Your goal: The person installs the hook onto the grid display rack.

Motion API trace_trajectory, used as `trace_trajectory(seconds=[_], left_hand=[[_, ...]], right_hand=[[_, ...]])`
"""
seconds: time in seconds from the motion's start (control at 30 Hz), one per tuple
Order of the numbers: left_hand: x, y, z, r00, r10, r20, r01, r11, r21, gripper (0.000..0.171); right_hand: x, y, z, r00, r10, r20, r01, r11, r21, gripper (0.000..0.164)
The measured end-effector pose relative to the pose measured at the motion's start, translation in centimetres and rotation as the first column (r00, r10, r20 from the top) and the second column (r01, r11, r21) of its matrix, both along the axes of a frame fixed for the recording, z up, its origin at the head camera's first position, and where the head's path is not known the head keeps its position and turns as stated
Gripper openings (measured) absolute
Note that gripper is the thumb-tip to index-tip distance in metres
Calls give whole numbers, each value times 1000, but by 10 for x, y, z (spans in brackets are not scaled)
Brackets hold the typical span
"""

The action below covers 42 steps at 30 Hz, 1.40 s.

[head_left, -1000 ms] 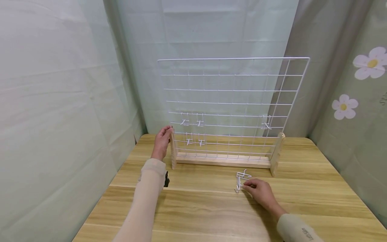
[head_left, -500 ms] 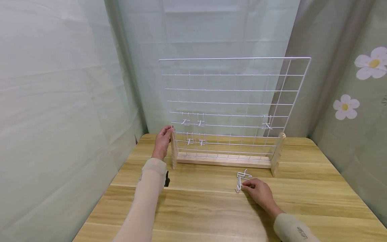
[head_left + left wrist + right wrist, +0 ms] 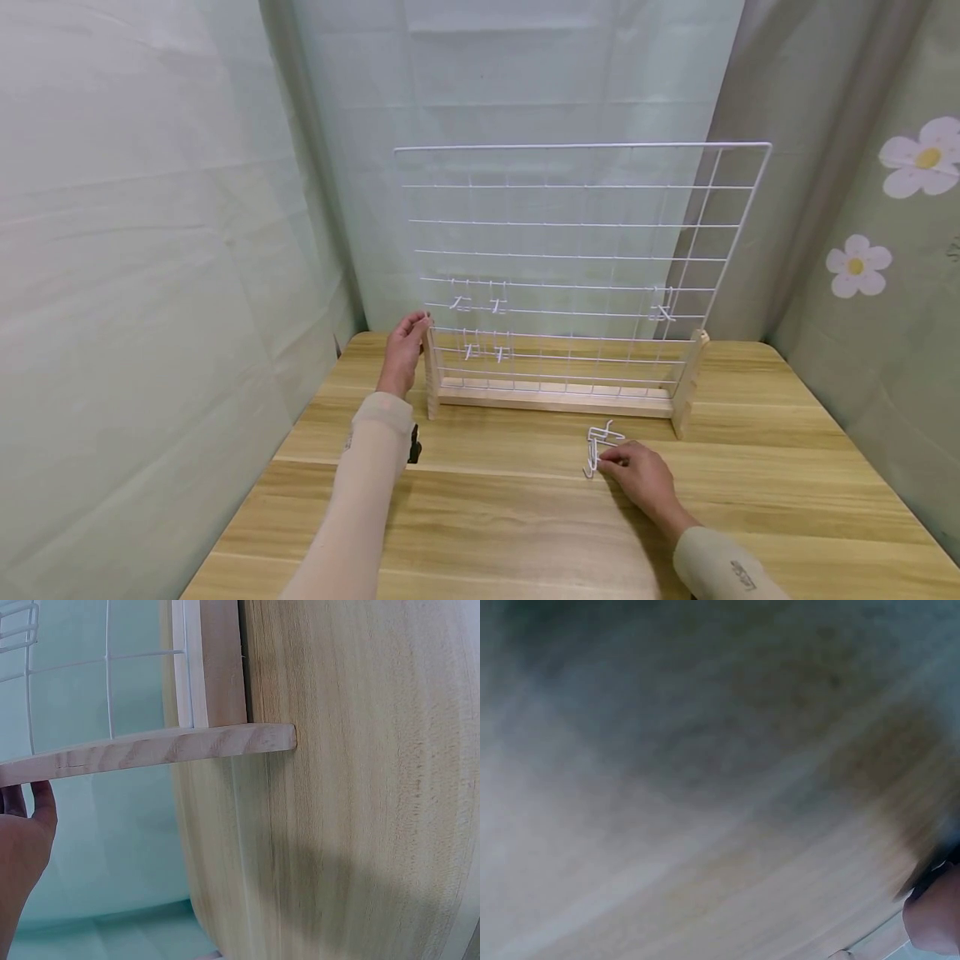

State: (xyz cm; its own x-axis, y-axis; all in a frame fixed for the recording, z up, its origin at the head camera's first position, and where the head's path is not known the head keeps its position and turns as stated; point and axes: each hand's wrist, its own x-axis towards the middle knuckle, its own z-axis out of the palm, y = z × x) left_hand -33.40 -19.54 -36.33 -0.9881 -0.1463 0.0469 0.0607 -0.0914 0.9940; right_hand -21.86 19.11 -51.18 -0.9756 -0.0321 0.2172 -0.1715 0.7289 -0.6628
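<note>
A white wire grid panel [image 3: 592, 258] stands in a pale wooden base [image 3: 555, 396]. Several white wire hooks hang on it, among them one hook [image 3: 662, 308] at the right. My left hand [image 3: 402, 350] grips the top of the left wooden upright [image 3: 432, 375]; in the left wrist view fingers [image 3: 45, 802] touch its outer face. Low over the table in front of the base, my right hand [image 3: 643, 477] pinches a white wire hook [image 3: 592, 460] with thumb and fingertips. Another hook [image 3: 602, 432] lies right behind it, overlapping it in this view.
The wood-grain table [image 3: 495, 525] extends under both arms. Pale curtains [image 3: 187, 208] enclose it at the left and back, and a curtain with white flowers [image 3: 858, 265] hangs at the right. The right wrist view is mostly blurred tabletop [image 3: 667, 885].
The right sleeve has shifted slightly left, while the fingers stay at the hook. The left hand and the grid hold still; the view has moved a little.
</note>
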Motion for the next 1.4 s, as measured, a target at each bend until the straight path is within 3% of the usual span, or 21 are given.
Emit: trace_trajectory(seconds=[0.23,0.47,0.6,0.87,1.13,1.4], left_hand=[[-1,0,-1,1000,-3,-2,3,1000,2,38],[-20,-6,-24,999,21,-35,-20,999,25,43],[-21,-5,-26,998,33,-61,-33,999,13,44],[-18,-5,-21,999,22,-28,-21,999,36,39],[-3,-1,-2,1000,-2,-19,2,1000,22,44],[0,0,-1,1000,-1,-23,2,1000,30,43]], right_hand=[[0,0,0,1000,4,18,-4,1000,15,4],[0,-2,3,1000,-6,28,6,1000,0,5],[1,-8,3,1000,0,10,0,998,-60,5],[1,-21,6,999,-10,-41,6,995,-99,6],[-5,-24,13,998,-52,-34,48,992,-114,11],[-10,-25,25,995,-100,-28,96,987,-128,15]])
